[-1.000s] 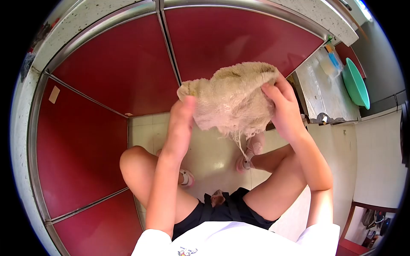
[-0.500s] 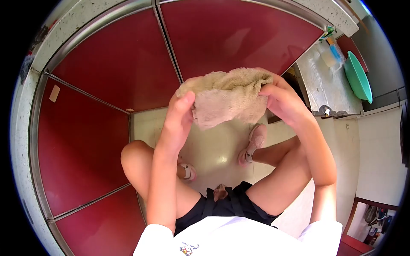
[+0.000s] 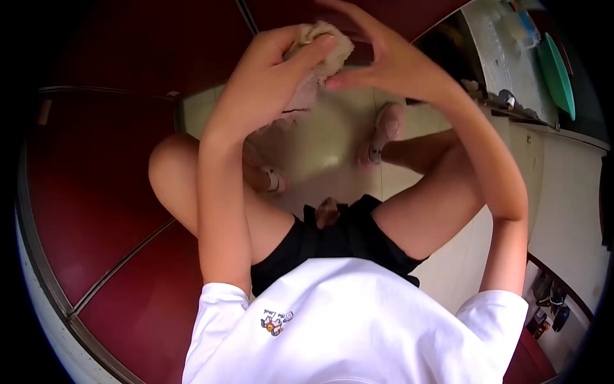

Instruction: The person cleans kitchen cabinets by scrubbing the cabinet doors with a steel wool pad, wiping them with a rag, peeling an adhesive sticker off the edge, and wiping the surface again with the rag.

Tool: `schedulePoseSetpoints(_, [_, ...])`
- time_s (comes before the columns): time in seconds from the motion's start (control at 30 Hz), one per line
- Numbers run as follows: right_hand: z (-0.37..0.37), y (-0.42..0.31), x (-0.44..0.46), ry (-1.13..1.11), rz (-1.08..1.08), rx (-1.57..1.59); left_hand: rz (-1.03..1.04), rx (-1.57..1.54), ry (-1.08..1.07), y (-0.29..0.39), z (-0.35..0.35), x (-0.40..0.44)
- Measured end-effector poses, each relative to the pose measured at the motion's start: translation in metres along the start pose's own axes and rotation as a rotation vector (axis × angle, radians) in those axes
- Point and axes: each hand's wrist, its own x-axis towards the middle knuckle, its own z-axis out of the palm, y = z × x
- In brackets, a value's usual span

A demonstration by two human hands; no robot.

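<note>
A beige, fluffy cloth is bunched up near the top of the head view, its lower end hanging down over the floor. My left hand grips it, the thumb pressed across its front and the other fingers partly hidden behind. Just right of the cloth is my right hand, its thumb and fingers spread wide around a gap. The right thumb tip comes close to the cloth's edge; whether it touches I cannot tell. Some of the right fingers are blurred by motion.
Dark red cabinet panels stand in front and to the left. At the upper right, a green basin leans beside a metal-topped surface. Pale floor tiles lie between my feet, one in a pink shoe.
Both hands held the cloth spread out between them. Now the cloth is bunched in my left hand, and my right hand has let go. The view has tilted, and hands and cloth appear higher.
</note>
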Motion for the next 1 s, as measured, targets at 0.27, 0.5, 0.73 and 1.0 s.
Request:
schedulePoseSetpoints(0.27, [-0.014, -0.027, 0.005, -0.295, 0.488, 0.592, 0.026, -0.084, 0.138, 0.016, -0.007, -0.004])
schedulePoseSetpoints(0.5, [-0.025, -0.023, 0.001, -0.005, 0.313, 0.984, -0.052, 0.084, -0.127, -0.011, -0.017, -0.003])
schedulePoseSetpoints(0.73, [-0.035, -0.038, 0.0, 0.053, 0.339, 0.565, 0.084, -0.078, -0.082, -0.017, 0.003, 0.007])
schedulePoseSetpoints(1.0, [-0.044, -0.032, -0.01, 0.267, 0.46, 0.734, 0.003, -0.119, -0.145, -0.015, 0.011, 0.009])
